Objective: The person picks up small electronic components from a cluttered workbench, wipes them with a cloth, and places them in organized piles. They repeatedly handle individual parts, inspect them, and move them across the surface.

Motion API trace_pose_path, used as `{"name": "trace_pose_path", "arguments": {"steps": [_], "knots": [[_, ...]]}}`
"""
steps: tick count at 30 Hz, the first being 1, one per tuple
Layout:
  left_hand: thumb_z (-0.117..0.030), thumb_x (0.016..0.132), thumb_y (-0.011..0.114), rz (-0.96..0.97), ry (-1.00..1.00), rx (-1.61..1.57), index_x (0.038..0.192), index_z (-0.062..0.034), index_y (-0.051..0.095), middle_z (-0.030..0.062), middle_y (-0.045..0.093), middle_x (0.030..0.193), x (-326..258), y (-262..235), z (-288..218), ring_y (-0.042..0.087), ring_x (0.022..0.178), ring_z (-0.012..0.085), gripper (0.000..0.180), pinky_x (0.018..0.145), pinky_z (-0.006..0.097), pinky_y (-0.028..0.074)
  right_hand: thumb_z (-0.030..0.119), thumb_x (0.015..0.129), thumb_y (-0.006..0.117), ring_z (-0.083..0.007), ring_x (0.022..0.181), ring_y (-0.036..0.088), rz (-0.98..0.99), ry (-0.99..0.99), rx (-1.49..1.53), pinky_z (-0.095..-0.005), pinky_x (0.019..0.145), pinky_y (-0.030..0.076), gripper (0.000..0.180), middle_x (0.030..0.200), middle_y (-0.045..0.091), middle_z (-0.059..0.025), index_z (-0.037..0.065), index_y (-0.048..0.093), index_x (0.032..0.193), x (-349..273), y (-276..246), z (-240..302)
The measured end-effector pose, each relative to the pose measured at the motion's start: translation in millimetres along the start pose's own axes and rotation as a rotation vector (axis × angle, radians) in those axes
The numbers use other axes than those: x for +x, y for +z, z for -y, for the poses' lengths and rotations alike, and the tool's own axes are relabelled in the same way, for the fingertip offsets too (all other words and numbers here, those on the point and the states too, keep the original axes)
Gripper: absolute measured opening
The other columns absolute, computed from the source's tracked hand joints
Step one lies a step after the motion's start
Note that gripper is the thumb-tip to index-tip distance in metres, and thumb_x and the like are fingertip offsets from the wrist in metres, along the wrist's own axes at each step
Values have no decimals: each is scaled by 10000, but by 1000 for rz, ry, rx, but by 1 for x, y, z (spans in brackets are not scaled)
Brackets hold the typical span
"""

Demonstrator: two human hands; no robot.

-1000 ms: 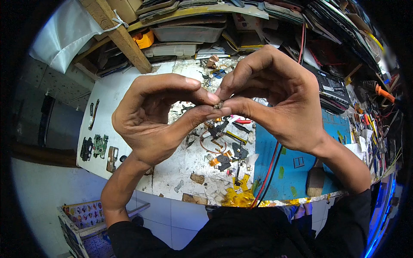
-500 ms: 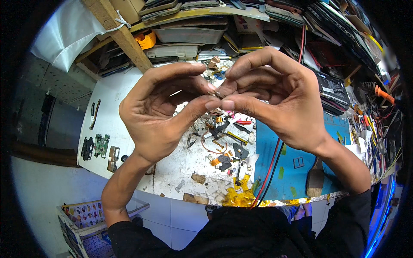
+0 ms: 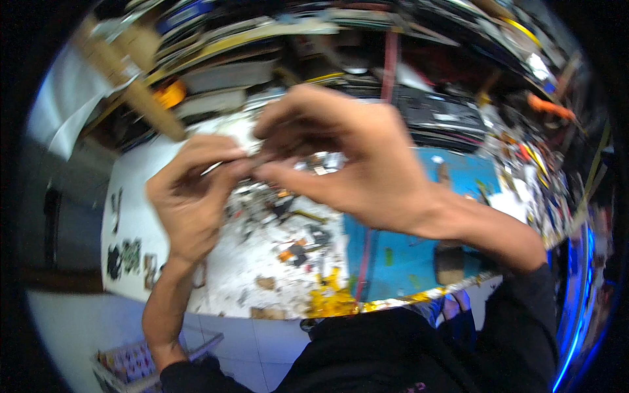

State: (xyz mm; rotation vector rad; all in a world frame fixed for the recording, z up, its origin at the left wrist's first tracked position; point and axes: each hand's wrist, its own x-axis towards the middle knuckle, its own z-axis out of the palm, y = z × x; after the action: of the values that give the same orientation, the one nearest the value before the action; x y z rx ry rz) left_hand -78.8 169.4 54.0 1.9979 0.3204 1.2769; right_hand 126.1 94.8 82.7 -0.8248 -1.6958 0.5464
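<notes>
My left hand is held up over the white worktop, its thumb and fingers pinched together. Close against it, my right hand is also in a pinch, fingers curled and the tips meeting those of the left. A small dark thing sits between the fingertips of both hands, too tiny and smeared by motion to name. Beneath the hands lies a scatter of small electronic parts, dark, orange and silver.
A blue mat covers the worktop's right part, with a brush near its front edge. Small circuit boards lie at the left. Packed shelves rise behind; tools crowd the right side. A red cable runs over the mat.
The view has swung, so the bench sits further left and is blurred. Both hands have shifted left in the picture, still pinching at the fingertips; the right looks larger and the left smaller.
</notes>
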Motion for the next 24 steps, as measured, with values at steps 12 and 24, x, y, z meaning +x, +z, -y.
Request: {"name": "trace_pose_path", "arguments": {"steps": [12, 24], "knots": [[-10, 932, 647, -123, -1, 1, 968, 17, 634, 109, 600, 957, -13, -7, 20, 561, 887, 161, 47, 804, 268, 462, 147, 888, 664, -410, 760, 635, -38, -110, -301, -465, 684, 499, 248, 772, 619, -237, -80, 589, 821, -13, 9, 1], [-143, 1033, 485, -87, 45, 183, 765, 10, 476, 177, 531, 1183, -1, 3, 22, 572, 1162, 290, 310, 1016, 462, 485, 134, 878, 611, -346, 809, 651, 127, -129, -656, -432, 718, 545, 197, 831, 619, -180, -58, 579, 852, -42, -28, 17]]}}
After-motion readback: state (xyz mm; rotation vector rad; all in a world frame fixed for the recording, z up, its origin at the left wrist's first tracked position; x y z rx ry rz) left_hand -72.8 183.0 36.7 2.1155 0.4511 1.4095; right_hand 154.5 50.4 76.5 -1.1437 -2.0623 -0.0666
